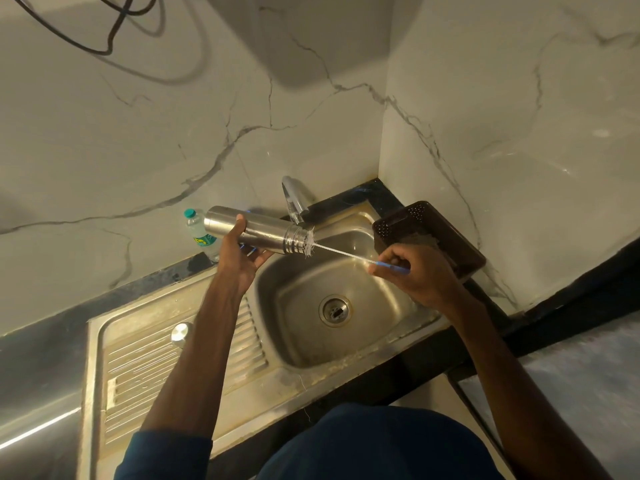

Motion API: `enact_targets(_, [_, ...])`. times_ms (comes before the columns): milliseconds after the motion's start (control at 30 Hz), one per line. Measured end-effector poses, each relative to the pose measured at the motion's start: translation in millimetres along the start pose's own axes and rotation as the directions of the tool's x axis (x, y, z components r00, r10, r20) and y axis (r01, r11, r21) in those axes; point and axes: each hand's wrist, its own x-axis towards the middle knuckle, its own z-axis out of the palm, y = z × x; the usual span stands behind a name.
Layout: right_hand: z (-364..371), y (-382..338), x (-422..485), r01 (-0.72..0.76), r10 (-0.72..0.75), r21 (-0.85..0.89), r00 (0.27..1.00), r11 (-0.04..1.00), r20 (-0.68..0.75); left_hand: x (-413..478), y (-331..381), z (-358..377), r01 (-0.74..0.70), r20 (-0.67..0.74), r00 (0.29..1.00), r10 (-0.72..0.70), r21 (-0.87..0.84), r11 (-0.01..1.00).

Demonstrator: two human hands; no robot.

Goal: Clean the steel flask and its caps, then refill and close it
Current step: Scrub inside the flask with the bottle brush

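Marble-walled kitchen corner with a steel sink (298, 306). Above the basin, the left hand (242, 254) grips the steel flask (256, 230) sideways. The right hand (412, 271) pinches a bottle brush (343, 252) by its blue handle, with the bristles at the flask's mouth. Scrubbing looks underway; rinsing, refilling and closing seem left. One steel cap (181, 332) (perhaps the outer one) rests on the drainboard (138, 358). No other cap is visible, and the flask's inside is hidden.
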Motion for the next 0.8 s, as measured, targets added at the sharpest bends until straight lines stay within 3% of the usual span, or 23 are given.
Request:
enact_targets(133, [-1, -1, 2, 0.056, -0.056, -0.010, 0.998, 0.998, -0.034, -2, 1, 1, 0.004, -0.006, 1.000, -0.004, -0.012, 1.000])
enact_targets(300, [9, -16, 9, 0.047, -0.056, 0.089, 0.993, 0.995, 0.101, -6, -6, 8, 0.025, 0.041, 0.999, -0.028, 0.055, 0.998])
enact_targets(400, [12, -17, 10, 0.031, -0.045, 0.124, 0.993, 0.992, 0.107, -8, -7, 11, 0.020, 0.046, 0.999, -0.024, 0.069, 0.997])
enact_targets(567, [-3, 1, 1, 0.004, -0.005, 0.040, 0.999, 0.999, 0.042, -3, 3, 3, 0.015, -0.005, 1.000, -0.015, -0.004, 1.000])
enact_targets(667, [0, 7, 5, -0.026, 0.023, -0.046, 0.997, 0.999, -0.067, -6, -1, 6, 0.026, -0.004, 1.000, -0.026, 0.005, 1.000])
enact_targets(800, [15, 0, 10, 0.070, -0.084, -0.075, 0.978, 0.995, -0.192, -10, -10, 14, 0.040, 0.032, 0.999, -0.041, 0.019, 0.999])
